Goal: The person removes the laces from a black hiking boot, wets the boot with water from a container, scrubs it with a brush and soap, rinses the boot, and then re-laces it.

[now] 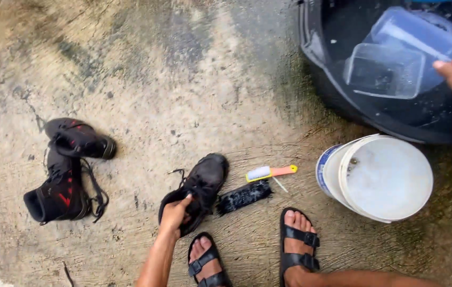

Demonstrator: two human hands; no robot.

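A black shoe [197,188] is being gripped at its collar by the closed left fingers [182,204]. A clear plastic container [390,66] is seemingly being pinched by the right fingers [446,65], over the black tub [332,90].

matt black shoe [197,188], rough concrete floor [183,79], clear plastic container [390,69]

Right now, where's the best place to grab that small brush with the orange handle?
Take the small brush by its orange handle, coming from above on the bucket side. It lies flat on the concrete, handle pointing right and free; its head sits close to the black scrub brush.
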